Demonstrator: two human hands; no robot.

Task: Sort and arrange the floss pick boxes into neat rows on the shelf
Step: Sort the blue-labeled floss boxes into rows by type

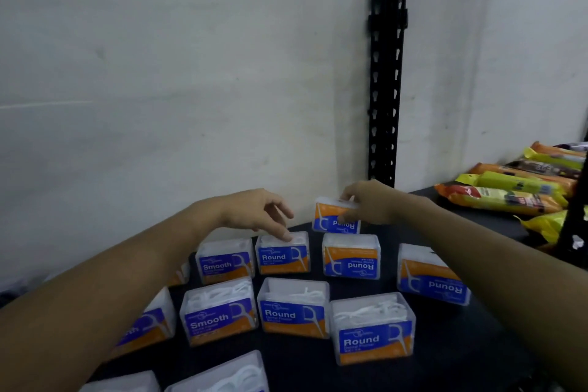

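Observation:
Several clear floss pick boxes with blue and orange labels stand on a dark shelf (445, 360). My right hand (366, 200) grips an upside-down "Round" box (331, 219) at the back, near the wall. My left hand (254, 210) reaches over the back row, its fingertips touching the top of an upright "Round" box (282, 256). A "Smooth" box (224, 261) stands left of that one. Two more upside-down "Round" boxes (351, 258) (432, 280) stand to the right. In the row in front stand a "Smooth" box (219, 315) and two upright "Round" boxes (294, 312) (374, 331).
A black slotted shelf upright (386, 73) runs up the white wall behind. Orange and yellow-green snack packets (509, 188) lie piled at the right end of the shelf. More boxes (222, 375) sit at the bottom edge, partly cut off. My left forearm hides boxes at the left.

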